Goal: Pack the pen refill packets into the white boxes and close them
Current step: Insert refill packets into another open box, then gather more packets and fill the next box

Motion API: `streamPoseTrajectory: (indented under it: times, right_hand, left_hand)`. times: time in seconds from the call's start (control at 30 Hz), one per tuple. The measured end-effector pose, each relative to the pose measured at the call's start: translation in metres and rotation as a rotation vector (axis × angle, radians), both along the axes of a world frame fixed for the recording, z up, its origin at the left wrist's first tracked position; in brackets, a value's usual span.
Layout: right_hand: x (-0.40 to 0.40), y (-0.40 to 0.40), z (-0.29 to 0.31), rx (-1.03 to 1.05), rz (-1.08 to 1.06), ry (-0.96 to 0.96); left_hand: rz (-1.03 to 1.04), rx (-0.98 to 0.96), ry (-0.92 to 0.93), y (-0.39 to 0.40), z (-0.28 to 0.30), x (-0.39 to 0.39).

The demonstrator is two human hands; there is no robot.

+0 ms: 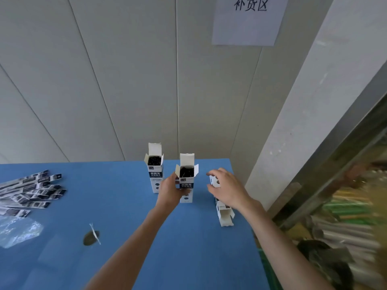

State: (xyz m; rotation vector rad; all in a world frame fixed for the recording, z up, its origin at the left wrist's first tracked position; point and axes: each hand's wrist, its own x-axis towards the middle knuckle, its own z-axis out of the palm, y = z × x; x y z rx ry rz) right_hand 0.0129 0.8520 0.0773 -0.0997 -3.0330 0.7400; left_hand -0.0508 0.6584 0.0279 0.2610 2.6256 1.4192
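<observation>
While both forearms reach over the blue surface point(125, 206), the scene reads like this, from near to far.

Small debris: a dark flat piece with a white strip point(91, 237) lies on the surface, near the left forearm.

Plastic wrap: a crumpled clear sheet point(17, 230) lies at the left edge.

Lying box: a white box point(225, 215) lies on its side at the right, its open flaps pointing toward the person.

Right hand point(227, 190): it is over the far end of the lying box, fingers curled around that end.

Left hand point(171, 190): it grips the lower part of the middle box point(187, 181), thumb and fingers around it.

Middle box: it stands upright, lid flap raised, with dark contents at the mouth.

Refill packets: a fanned pile point(31, 191) lies at the left, well apart from the boxes.

Far box point(155, 167): it stands upright just behind the middle box, also open and filled.

Wall: grey panels carry a paper sign point(247, 19) with printed characters.
</observation>
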Motion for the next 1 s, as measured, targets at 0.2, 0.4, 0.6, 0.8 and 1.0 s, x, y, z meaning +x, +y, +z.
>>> streamPoseTrajectory:
  times: [0.2, 0.4, 0.6, 0.8, 1.0]
  right_hand:
    - [0.009, 0.011, -0.003, 0.0, -0.021, -0.032]
    - [0.014, 0.016, 0.0, 0.01, -0.028, -0.016]
    - [0.011, 0.009, 0.008, -0.002, -0.011, 0.022]
    - [0.007, -0.007, 0.021, 0.022, 0.036, 0.084]
    - [0.002, -0.034, 0.045, 0.04, 0.113, 0.198]
  left_hand:
    - [0.009, -0.068, 0.006, 0.014, -0.011, -0.014]
    - [0.037, -0.059, 0.001, 0.015, -0.014, -0.016]
    - [0.048, -0.012, 0.071, 0.006, -0.001, 0.0]
    - [0.04, -0.175, 0.31, -0.01, 0.046, 0.02]
    - [0.017, -0.39, 0.466, -0.037, 0.08, 0.029]
